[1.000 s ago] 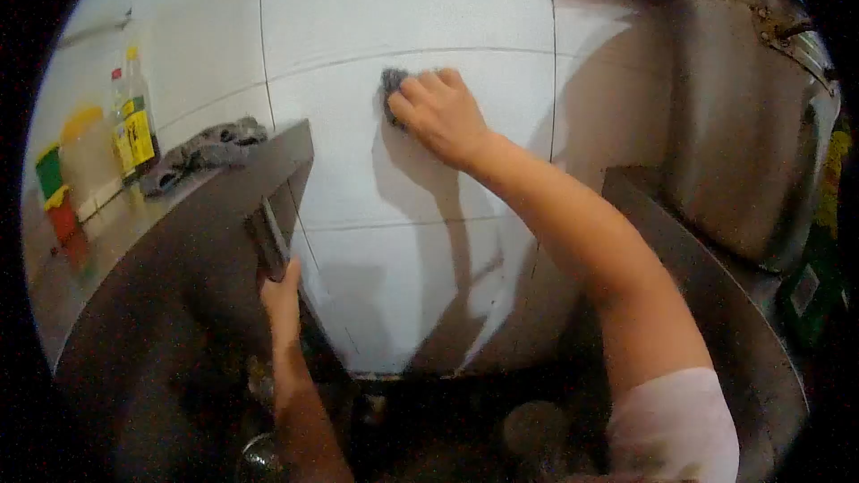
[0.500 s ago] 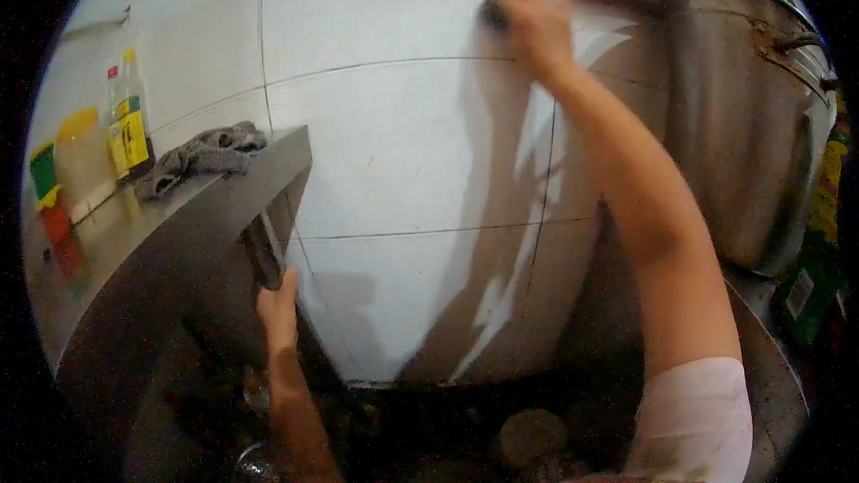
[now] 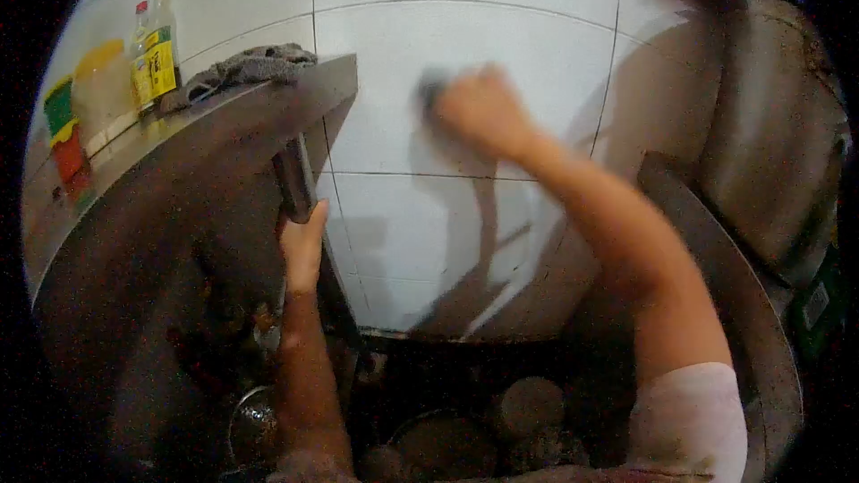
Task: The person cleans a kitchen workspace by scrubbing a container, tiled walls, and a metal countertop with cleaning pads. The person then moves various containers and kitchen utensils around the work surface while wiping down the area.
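Note:
My right hand (image 3: 490, 116) is closed, blurred by motion, on a small dark pad (image 3: 433, 88) at the white tiled wall (image 3: 385, 45). The pad's exact kind is too smeared to make out. A shadow of the arm falls on the tiles below. My left hand (image 3: 305, 240) wraps round a metal bar (image 3: 293, 177) beneath the end of the metal counter (image 3: 335, 79). On that counter, near its corner, lies a crumpled grey cloth (image 3: 246, 70).
Bottles with yellow labels (image 3: 162, 54), a pale yellow-topped container (image 3: 100, 80) and a green-and-red container (image 3: 67, 130) stand at the left. A large metal pot (image 3: 761, 116) is on the right. Below, in the dark, are a metal bowl (image 3: 253, 425) and round shapes.
My right hand has moved down and left across the tiles with the pad. My left hand still grips the bar. The view has tilted downward and shifted left.

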{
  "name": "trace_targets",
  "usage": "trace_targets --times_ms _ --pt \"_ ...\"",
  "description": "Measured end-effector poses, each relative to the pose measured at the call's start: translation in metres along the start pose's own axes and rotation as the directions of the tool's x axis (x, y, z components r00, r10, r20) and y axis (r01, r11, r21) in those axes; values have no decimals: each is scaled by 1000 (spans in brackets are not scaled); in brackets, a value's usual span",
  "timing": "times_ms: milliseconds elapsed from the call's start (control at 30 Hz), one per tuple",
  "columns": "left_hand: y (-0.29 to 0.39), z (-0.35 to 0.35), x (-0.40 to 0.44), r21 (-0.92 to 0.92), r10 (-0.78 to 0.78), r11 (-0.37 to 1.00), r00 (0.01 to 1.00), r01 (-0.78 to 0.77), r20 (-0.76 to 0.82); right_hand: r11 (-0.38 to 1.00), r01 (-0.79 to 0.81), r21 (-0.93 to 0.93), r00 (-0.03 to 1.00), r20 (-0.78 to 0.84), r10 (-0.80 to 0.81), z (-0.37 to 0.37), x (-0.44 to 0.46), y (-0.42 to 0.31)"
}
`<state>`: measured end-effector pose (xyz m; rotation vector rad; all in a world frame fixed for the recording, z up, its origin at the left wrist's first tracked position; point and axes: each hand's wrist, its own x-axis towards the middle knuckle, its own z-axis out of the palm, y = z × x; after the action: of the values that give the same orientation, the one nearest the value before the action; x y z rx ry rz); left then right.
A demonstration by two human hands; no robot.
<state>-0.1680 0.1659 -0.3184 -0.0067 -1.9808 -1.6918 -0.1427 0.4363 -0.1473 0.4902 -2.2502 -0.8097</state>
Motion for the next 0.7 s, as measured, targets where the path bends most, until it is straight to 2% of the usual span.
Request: trace_targets --times_ms 33,67,100,200,233,267,300,333,433,467,500,533,567,633,700 --pt "8 0 -6 37 -42 998 999 42 -6 986 -159 -45 922 -363 132 2 19 35" --pt "2 2 -3 9 -41 999 999 42 -20 985 -175 2 770 -622 139 -2 32 68" --pt "-8 5 3 -22 -37 999 999 36 -36 982 -182 53 544 -826 145 -5 40 84" --pt "-1 7 -2 -45 0 999 999 -2 -51 963 -239 124 763 -590 265 7 45 24" --pt "2 3 -5 -34 14 999 999 -16 -47 986 -23 163 741 -660 126 32 39 -9" --pt "4 0 -4 -13 8 1000 1000 -8 7 987 75 145 789 -613 30 53 32 -44" --pt "3 -1 -5 -15 28 999 999 -28 -15 966 191 175 786 -617 -44 67 21 -75" --pt "2 1 -5 -16 50 999 998 -51 -36 958 236 162 773 -629 -83 69 11 -94" --pt "-1 1 -1 -4 71 997 997 -71 -30 944 315 100 778 -596 -197 65 20 -74" --pt "-3 2 -1 2 67 998 998 -67 -13 966 223 130 850 -512 -127 42 37 -57" --pt "-8 3 2 9 66 998 998 -66 -19 992 59 111 827 -563 14 24 54 -37" --pt "-14 3 6 17 66 998 997 -65 -26 993 -33 117 727 -679 104 4 67 -13" --pt "-16 1 8 27 65 998 997 -64 -32 984 -43 172 617 -770 162 -2 77 0" --pt "-15 1 7 55 64 997 997 -61 -51 979 -51 198 607 -772 188 6 73 -18" --pt "-6 2 2 98 49 994 996 -42 -72 993 6 122 832 -552 62 39 55 -69"
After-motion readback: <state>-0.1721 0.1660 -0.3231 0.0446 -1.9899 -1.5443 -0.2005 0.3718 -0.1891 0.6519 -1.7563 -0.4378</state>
